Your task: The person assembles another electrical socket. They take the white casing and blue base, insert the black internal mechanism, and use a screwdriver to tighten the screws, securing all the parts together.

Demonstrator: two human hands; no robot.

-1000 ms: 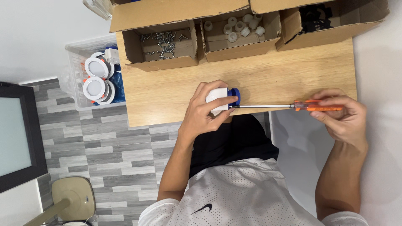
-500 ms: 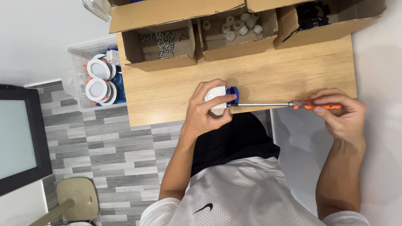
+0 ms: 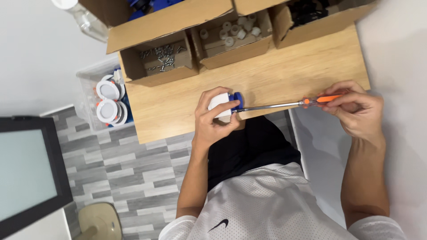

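Both hands (image 3: 213, 116) (image 3: 356, 111) clenched, forearms extended

Bright even light, soft shadows, sharp.

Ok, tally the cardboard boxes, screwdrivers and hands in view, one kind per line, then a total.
Cardboard boxes: 4 – screws box, white-parts box, black-parts box, blue-parts box
Screwdrivers: 1 – orange-handled screwdriver
Hands: 2 – left hand, right hand
Total: 7

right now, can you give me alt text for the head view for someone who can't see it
Seen from above, a person's left hand grips a white and blue part at the edge of a wooden table, while the right hand holds an orange-handled screwdriver with its tip at the part. Open cardboard boxes of small parts line the table's far side.
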